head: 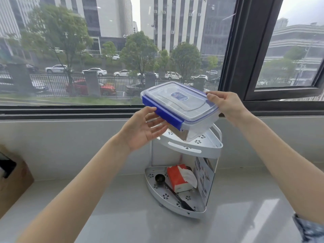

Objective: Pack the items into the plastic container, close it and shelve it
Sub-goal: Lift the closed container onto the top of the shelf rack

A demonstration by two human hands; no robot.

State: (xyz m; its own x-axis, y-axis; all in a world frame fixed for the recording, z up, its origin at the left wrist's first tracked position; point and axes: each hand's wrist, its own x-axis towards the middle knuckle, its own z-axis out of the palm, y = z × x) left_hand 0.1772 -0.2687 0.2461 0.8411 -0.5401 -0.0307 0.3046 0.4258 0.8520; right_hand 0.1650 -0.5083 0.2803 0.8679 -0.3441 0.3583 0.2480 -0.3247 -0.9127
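Container (182, 109) — lid clipped shut — is held tilted above the top shelf tier (208, 151), one corner nearly on it. It is cradled from below by the left hand (142, 130) with fingers spread, and pinched at the far rim by the right hand (226, 106). Rigid, light, rather slick plastic is judged — best gripped at the edges.

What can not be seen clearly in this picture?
Head view only:
- Contents of the plastic container: blurred behind its cloudy wall and lid.
- Left hand fingers: tips hidden under the container.
- Lid label: text too small.
- Cardboard box: cut off by the left edge.
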